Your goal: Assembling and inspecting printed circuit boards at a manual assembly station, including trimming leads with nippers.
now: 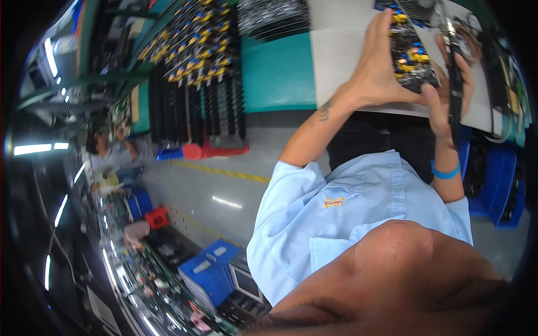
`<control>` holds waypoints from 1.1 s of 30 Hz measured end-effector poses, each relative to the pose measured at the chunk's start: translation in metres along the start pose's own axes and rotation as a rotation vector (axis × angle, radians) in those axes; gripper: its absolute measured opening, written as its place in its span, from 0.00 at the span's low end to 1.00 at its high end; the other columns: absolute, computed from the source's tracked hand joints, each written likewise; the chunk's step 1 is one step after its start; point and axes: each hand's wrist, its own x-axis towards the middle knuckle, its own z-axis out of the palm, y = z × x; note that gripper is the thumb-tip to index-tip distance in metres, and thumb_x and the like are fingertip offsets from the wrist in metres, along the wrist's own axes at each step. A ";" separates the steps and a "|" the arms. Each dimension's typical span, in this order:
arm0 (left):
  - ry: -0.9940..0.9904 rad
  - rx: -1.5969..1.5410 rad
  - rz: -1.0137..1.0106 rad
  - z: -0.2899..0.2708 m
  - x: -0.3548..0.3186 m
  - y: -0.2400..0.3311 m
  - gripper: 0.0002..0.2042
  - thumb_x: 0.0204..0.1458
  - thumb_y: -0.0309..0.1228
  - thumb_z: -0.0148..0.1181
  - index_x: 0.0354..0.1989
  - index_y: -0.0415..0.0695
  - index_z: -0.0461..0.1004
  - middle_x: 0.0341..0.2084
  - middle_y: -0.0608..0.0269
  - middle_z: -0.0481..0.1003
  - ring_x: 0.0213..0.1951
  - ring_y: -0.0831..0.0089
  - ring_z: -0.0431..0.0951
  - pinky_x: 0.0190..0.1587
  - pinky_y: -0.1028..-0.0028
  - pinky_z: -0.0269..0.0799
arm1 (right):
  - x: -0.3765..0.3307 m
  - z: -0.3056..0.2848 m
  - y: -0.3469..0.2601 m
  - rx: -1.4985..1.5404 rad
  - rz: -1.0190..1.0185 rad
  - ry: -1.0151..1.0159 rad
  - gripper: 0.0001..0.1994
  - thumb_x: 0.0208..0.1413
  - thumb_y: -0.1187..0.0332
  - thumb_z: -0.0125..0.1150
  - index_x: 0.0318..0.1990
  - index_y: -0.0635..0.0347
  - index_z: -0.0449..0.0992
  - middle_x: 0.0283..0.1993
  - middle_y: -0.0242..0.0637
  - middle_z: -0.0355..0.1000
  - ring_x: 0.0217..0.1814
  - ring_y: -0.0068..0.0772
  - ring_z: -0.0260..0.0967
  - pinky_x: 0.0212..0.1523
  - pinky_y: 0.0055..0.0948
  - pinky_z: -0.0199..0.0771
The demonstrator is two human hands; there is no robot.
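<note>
A circuit board with yellow, blue and copper-coloured parts is tilted up over the white worktop. Along its left edge, my left hand grips it, fingers stretched up the side and thumb near the lower corner. At the lower right corner the thumb of my right hand presses on the board. A long, slim black piece with a shiny upper part crosses in front of my right palm. Its kind is unclear, and I cannot tell whether the right fingers grip it.
Several similar boards stand in a black rack at the left, beside a teal mat. Dark stacked parts lie behind the mat. Blue bins sit below the bench at the right. A person is farther left.
</note>
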 end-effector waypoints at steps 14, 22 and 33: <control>0.388 0.228 -0.180 -0.160 -0.115 0.084 0.79 0.20 0.38 0.89 0.76 0.46 0.24 0.72 0.48 0.47 0.68 0.52 0.60 0.68 0.58 0.60 | -0.043 0.016 -0.034 -0.367 0.163 -0.073 0.24 0.60 0.76 0.63 0.63 0.66 0.66 0.62 0.55 0.71 0.56 0.42 0.75 0.56 0.34 0.76; 0.944 0.513 0.024 -0.256 -0.170 0.157 0.70 0.30 0.41 0.86 0.75 0.34 0.34 0.71 0.32 0.44 0.70 0.42 0.54 0.69 0.52 0.56 | -0.078 0.034 -0.070 -0.483 0.132 -0.104 0.22 0.62 0.76 0.61 0.63 0.67 0.66 0.61 0.53 0.73 0.54 0.38 0.76 0.56 0.32 0.76; 1.207 0.682 -0.166 -0.357 -0.225 0.160 0.68 0.33 0.41 0.85 0.75 0.34 0.34 0.71 0.31 0.44 0.72 0.43 0.50 0.73 0.55 0.48 | -0.090 0.057 -0.085 -0.579 0.125 -0.129 0.21 0.63 0.75 0.61 0.62 0.67 0.67 0.61 0.51 0.73 0.53 0.37 0.76 0.57 0.32 0.76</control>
